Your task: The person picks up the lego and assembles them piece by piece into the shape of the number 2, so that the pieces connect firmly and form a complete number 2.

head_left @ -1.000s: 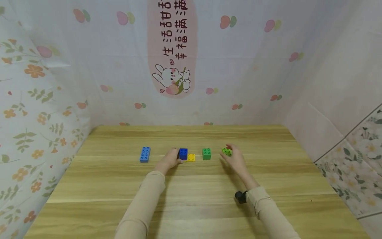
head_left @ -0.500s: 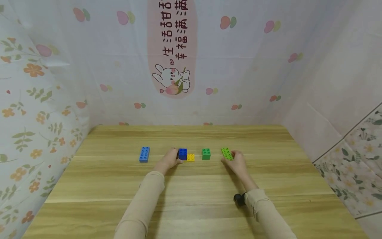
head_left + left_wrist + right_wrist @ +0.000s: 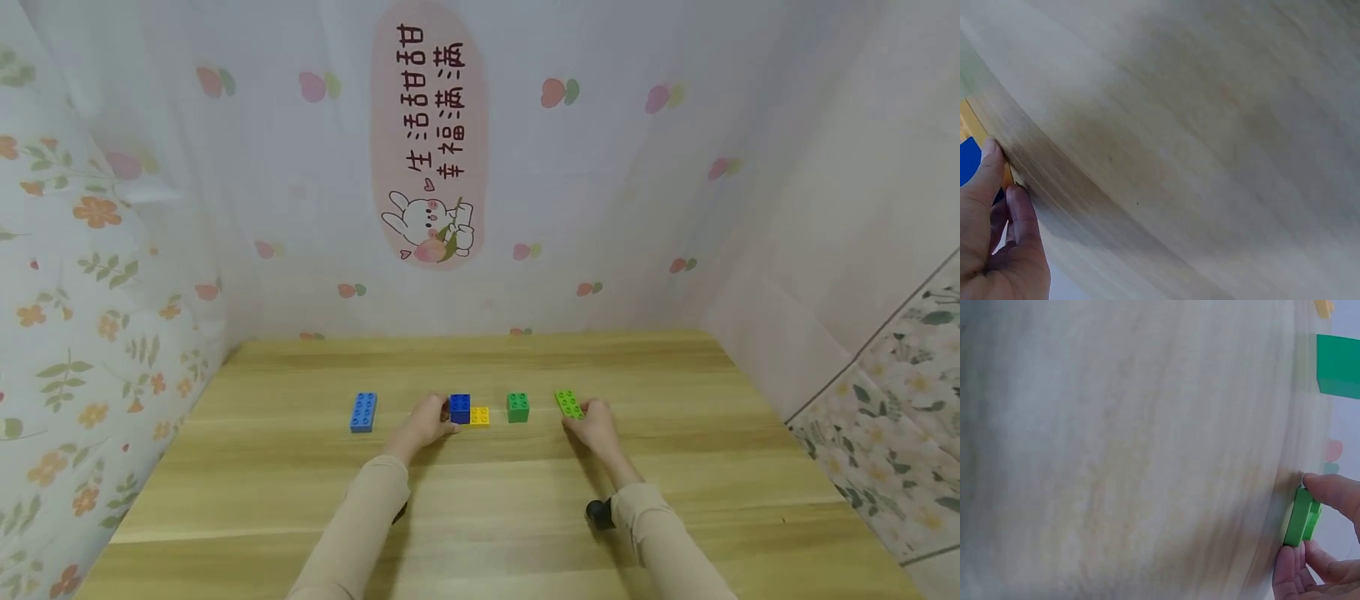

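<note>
With the left hand (image 3: 423, 421) gripping the dark blue brick (image 3: 460, 408) mid-table and the right hand (image 3: 596, 425) pinching the lime brick (image 3: 569, 403) at its 3 o'clock, a jerk could probably knock the touching yellow brick (image 3: 480, 416), among five bricks: light blue (image 3: 363, 411), dark blue, yellow, green (image 3: 517, 407), lime.

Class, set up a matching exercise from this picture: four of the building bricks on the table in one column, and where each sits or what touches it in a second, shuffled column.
Things
1. light blue long brick
2. dark blue brick
3. lime green brick
4. dark green square brick

Places
A. held by the right hand
B. far left of the row, alone
C. between the yellow brick and the lime one, untouched
D. gripped by the left hand

Pairs: 1-B, 2-D, 3-A, 4-C
</note>
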`<state>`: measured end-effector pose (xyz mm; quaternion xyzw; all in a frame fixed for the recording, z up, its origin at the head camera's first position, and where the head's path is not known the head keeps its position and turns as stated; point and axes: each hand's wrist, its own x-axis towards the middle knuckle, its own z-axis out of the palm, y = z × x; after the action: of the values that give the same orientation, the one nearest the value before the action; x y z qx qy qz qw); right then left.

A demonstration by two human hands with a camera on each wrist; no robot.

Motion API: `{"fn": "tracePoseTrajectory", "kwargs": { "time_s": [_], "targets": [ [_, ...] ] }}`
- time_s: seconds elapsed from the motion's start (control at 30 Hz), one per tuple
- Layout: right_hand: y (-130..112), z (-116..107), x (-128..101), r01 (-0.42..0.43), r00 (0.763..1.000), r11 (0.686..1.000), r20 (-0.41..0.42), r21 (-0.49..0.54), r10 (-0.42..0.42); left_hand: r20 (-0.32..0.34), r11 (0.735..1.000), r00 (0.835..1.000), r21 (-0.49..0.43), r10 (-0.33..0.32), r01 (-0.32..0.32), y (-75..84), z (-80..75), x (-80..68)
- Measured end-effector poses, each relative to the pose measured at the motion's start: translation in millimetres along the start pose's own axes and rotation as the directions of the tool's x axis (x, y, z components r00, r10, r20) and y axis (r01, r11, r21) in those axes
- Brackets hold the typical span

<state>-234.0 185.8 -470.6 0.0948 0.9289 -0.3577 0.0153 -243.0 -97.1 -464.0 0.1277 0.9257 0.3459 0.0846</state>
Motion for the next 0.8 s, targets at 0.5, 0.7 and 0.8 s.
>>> {"fn": "tracePoseTrajectory", "kwargs": {
  "time_s": [0.5, 0.7, 0.8],
  "targets": [
    [0.6, -4.3, -2.2, -0.026, 0.999, 0.999, 0.045, 0.048, 0.023, -0.022, 0.963, 1.000, -0.269, -0.018, 0.012, 1.8, -5.9, 0.2],
    [0.6, -3.1, 1.9, -0.013, 0.999, 1.000, 0.034, 0.020, 0.013, -0.035, 0.968, 0.999, -0.250, -0.027, 0.018, 2.1, -5.5, 0.3],
    [-0.1, -0.1, 5.1, -0.017, 1.000, 1.000, 0.015, 0.002, 0.017, -0.025, 0.967, 0.999, -0.253, -0.025, 0.018, 2.8, -5.7, -0.2]
  ]
}}
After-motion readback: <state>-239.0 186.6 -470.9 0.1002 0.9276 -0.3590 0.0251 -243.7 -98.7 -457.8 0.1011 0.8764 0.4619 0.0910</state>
